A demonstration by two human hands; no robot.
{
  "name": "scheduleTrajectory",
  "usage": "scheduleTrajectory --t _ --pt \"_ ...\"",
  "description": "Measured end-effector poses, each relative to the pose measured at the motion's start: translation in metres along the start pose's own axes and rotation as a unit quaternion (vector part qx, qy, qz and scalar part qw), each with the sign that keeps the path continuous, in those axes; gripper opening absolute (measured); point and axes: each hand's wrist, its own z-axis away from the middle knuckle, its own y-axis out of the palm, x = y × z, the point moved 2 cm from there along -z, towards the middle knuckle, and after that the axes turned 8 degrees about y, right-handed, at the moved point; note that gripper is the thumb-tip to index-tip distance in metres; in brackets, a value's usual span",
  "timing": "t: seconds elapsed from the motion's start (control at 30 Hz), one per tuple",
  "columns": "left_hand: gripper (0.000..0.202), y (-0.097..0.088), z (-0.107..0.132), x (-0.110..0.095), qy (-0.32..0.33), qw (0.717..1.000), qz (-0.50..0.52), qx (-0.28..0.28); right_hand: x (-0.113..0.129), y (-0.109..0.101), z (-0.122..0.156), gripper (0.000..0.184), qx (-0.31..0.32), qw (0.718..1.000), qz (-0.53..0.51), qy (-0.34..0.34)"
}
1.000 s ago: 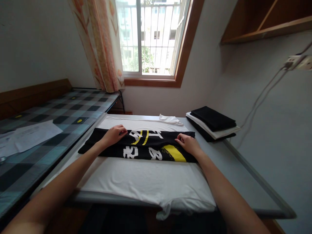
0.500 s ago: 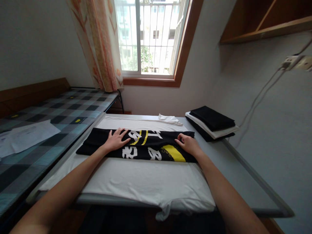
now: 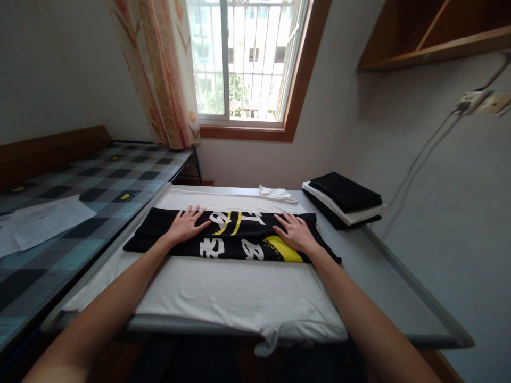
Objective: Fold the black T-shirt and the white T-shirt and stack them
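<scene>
A black T-shirt (image 3: pixel 235 250) with white lettering and yellow print lies folded into a long strip across the table. Beneath it a white T-shirt (image 3: pixel 223 287) is spread flat, its near sleeve hanging over the front edge. My left hand (image 3: pixel 186 224) rests flat on the left half of the black shirt, fingers spread. On the right half, my right hand (image 3: pixel 294 230) also lies flat with its fingers apart, pressing the cloth beside the yellow patch. A black corner of the shirt shows past my right wrist, partly hidden by the forearm.
A stack of folded black and white clothes (image 3: pixel 345 197) sits at the table's back right. To the left stands a bed with a checked mattress (image 3: pixel 131 165) and paper sheets (image 3: pixel 51 221) on it. A window (image 3: pixel 255 69) and curtain (image 3: pixel 165 80) are behind; cables (image 3: pixel 423 154) hang along the right wall.
My right hand has gone from pinching the black shirt's cloth to lying flat with fingers spread. A black corner now sticks out at the right end. My left hand stays in place.
</scene>
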Motion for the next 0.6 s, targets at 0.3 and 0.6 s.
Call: scheduleTrajectory --t 0.3,0.6 --pt "0.079 -0.004 0.001 0.062 -0.154 0.988 -0.010 -0.007 -0.038 -0.003 0.003 0.075 0.082 0.990 0.013 0.114" --pt "0.073 -0.009 0.009 0.081 -0.213 0.975 -0.026 -0.061 -0.056 0.001 0.003 0.068 0.045 0.990 -0.013 0.133"
